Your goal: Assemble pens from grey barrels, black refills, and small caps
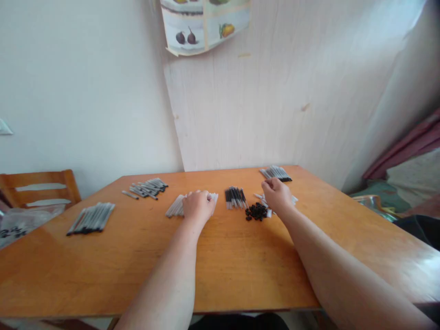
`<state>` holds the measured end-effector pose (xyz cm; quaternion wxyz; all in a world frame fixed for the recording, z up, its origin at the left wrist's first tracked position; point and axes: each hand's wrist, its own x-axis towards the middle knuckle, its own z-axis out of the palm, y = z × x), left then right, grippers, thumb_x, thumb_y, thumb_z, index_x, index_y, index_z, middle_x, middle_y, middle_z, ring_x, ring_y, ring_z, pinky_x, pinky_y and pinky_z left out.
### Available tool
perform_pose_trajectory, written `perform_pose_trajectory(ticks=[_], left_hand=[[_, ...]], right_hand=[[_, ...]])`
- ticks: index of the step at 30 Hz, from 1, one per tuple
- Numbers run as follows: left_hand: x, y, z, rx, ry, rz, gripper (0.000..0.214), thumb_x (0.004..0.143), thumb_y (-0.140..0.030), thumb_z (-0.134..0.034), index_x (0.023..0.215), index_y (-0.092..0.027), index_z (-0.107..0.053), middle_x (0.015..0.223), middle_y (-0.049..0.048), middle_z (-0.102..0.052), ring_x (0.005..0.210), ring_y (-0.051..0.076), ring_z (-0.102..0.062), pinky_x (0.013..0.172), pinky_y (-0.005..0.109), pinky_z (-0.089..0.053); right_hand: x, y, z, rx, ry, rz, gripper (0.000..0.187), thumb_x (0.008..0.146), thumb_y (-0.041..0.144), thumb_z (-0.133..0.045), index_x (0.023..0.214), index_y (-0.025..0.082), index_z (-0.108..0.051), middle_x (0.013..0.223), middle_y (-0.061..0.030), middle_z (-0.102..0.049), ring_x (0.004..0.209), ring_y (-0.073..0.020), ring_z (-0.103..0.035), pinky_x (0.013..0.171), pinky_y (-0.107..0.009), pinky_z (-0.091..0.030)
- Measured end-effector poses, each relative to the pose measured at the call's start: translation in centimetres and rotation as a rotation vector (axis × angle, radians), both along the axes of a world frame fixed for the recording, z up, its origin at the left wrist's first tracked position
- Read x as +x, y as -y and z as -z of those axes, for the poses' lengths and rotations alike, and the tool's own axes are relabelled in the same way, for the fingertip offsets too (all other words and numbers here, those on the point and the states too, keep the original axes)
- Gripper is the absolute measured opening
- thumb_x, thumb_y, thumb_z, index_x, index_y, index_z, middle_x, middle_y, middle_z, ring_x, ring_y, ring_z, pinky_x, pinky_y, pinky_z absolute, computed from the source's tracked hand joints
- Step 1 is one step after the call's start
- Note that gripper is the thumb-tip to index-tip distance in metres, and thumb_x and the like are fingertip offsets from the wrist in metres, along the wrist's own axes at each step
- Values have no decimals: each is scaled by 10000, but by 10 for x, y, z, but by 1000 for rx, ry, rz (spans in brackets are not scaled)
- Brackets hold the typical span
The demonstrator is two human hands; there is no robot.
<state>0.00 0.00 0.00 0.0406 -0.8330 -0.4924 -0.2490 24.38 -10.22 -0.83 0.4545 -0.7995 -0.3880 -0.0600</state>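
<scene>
Left hand: I see it knuckles up on the table, fingers curled down onto a row of pale tubes. I cannot tell whether they have closed around a tube or only press on the row.
Right hand: loosely fisted, fingertips tucked under. It sits on a small scatter of pale pieces. I cannot make out what, if anything, is pinched inside.
Pale tubes: lying side by side at mid-table, poking out on both sides of the left hand.
Black caps: a small heap just beside the right hand, on its near-left side.
Dark-tipped bundle: between the two hands, touching neither.
Far pile: grey sticks beyond the right hand, near the wall.
Left piles: one loose spread far left of centre, one neat stack nearer the table's left edge.
Table: orange wood, bare in front of me.
Chair: wooden, at the left end.
</scene>
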Motion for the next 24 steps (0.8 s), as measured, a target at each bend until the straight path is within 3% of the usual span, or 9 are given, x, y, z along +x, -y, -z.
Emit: perform_pose_trajectory(ticks=[12,24], left_hand=[[8,14,4,11,-188,19,133,745,-269,-573,764,-203,-687,960,132,-686,1011,310,-543,903,474,-322],[10,19,4,19,-233,21,125,740,-289,-585,761,-200,-669,948,129,-683,1028,302,-531,927,466,-276]], right_hand=[[2,-4,4,14,29,-32,278,817,398,-470,828,202,-667,847,-79,-685,788,-213,-594,645,-286,-371],[-4,-3,0,10,38,-52,270,825,375,-462,830,200,-666,875,-76,-689,806,-207,-592,651,-283,-362]])
